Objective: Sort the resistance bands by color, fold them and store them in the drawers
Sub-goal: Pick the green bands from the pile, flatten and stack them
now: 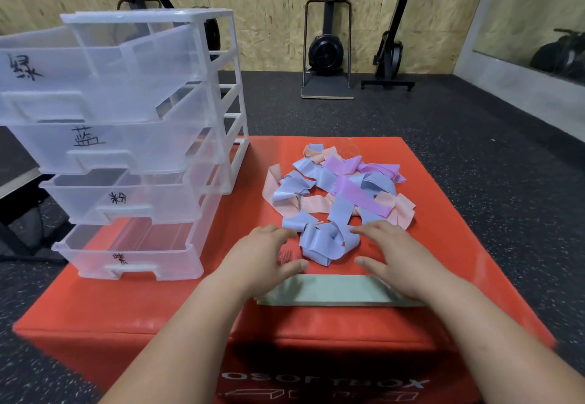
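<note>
On the red box [443, 245], green bands [329, 291] lie flat under both open hands, left hand [262, 255] and right hand [395, 258]; the mixed pile [335, 188] waits and the drawers [120, 150] look empty.

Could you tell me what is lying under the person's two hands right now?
A flat green band stack lies under the left hand and right hand; its ends are covered.

drawers [104, 147]: 4 | green bands [329, 291]: 1 stack | hands [266, 255]: 2 | exercise machines [326, 49]: 3
</note>
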Tool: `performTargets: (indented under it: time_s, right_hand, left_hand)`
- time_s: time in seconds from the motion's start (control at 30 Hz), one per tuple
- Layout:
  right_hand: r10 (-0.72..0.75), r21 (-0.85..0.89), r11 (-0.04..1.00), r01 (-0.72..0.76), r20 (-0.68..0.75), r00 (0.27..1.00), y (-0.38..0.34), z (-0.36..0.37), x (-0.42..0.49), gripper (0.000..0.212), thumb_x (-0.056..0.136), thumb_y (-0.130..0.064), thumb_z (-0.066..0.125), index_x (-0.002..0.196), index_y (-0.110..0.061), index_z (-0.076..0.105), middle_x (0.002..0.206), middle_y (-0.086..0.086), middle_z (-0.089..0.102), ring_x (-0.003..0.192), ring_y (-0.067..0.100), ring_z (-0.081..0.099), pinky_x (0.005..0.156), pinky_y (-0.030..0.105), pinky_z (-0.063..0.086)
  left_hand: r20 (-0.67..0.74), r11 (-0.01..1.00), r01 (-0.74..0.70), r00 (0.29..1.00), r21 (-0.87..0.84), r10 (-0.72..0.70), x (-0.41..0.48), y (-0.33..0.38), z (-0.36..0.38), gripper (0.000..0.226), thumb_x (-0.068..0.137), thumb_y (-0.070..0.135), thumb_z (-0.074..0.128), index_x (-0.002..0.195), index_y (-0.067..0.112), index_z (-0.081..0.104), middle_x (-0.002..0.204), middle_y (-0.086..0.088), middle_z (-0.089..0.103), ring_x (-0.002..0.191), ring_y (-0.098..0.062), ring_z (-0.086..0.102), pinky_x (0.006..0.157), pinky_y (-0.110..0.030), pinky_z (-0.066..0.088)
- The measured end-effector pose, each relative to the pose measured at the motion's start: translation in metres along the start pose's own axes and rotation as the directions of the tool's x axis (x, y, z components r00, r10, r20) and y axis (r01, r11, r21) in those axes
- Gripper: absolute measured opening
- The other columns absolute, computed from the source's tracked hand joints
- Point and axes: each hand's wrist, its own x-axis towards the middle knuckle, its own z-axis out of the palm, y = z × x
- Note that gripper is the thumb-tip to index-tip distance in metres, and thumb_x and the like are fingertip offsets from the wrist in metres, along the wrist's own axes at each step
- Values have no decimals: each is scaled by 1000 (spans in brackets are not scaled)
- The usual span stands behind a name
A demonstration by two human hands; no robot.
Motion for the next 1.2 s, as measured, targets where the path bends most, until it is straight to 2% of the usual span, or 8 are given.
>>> performTargets:
  time_s: [0.23, 0.5, 0.6, 0.67, 0.8, 0.93, 1.07, 1.2]
  right_hand:
    - [-40, -251, 962, 105, 249, 968, -56, 17, 92, 99, 82, -32, 76, 159, -51, 16, 172, -1, 0, 156, 30, 6, 115, 50, 38]
    - [-95, -307, 912, 272, 487, 868, -48, 11, 210, 108, 70, -21, 82, 153, -57, 23, 166, -4, 16, 151, 30, 18, 102, 49, 50]
    - [-124, -216, 929, 301, 586, 801, -40, 19, 228, 69, 67, -21, 82, 129, -34, 56, 121, -3, 54, 109, 22, 52, 87, 33, 44]
    - [-214, -280, 887, 366, 454, 865, -31, 15, 229, 26, 78, -21, 75, 97, -29, 58, 94, 1, 57, 84, 21, 52, 76, 34, 43]
    - [-15, -366, 928, 74, 161, 987, 11, -30, 214, 4, 74, -15, 58, 75, -19, 58, 74, 3, 65, 70, 25, 61, 62, 35, 48]
    - [170, -436, 874, -216, -144, 975, 54, -87, 211, 16, 71, -20, 66, 71, -19, 50, 74, 1, 58, 77, 33, 64, 58, 31, 41]
    - [358, -540, 790, -290, 22, 934, 76, -109, 195, 30, 68, -28, 68, 89, -29, 47, 87, -3, 57, 79, 25, 60, 60, 30, 43]
    - [360, -408, 869, -280, 135, 923, 99, -81, 191, 94, 56, -57, 77, 137, -52, 30, 144, 8, 36, 135, 39, 41, 107, 48, 46]
  left_hand:
    - [-193, 981, 192, 964, 33, -182, 51, 1, 5, 51, 95, 52, 59, 141, 30, 55, 135, 2, 58, 116, -27, 55, 92, -43, 51]
    - [-228, 969, 245, 942, -37, -247, 87, -15, 15, 45, 95, 48, 59, 138, 36, 55, 126, 7, 56, 111, -22, 53, 89, -39, 51]
    - [-226, 965, 256, 938, -61, -263, 95, -21, 20, 43, 94, 48, 58, 135, 34, 58, 128, 7, 57, 111, -22, 54, 89, -40, 51]
    - [-222, 964, 253, 938, -83, -265, 98, -20, 22, 44, 95, 49, 59, 136, 34, 58, 131, 7, 58, 114, -23, 54, 92, -40, 51]
    - [-217, 970, 228, 946, -89, -242, 99, -11, 23, 45, 98, 49, 57, 140, 34, 56, 131, 7, 58, 117, -22, 53, 96, -40, 49]
    - [-230, 972, 208, 946, -104, -227, 97, -4, 23, 42, 98, 49, 57, 138, 34, 58, 132, 8, 59, 117, -22, 53, 96, -39, 49]
    - [-242, 975, 181, 948, -129, -208, 96, 1, 24, 43, 99, 48, 58, 139, 33, 58, 132, 8, 58, 120, -21, 53, 100, -37, 48]
    - [-240, 979, 135, 956, -154, -170, 98, 7, 27, 43, 99, 48, 58, 140, 33, 58, 134, 9, 57, 122, -19, 50, 102, -37, 46]
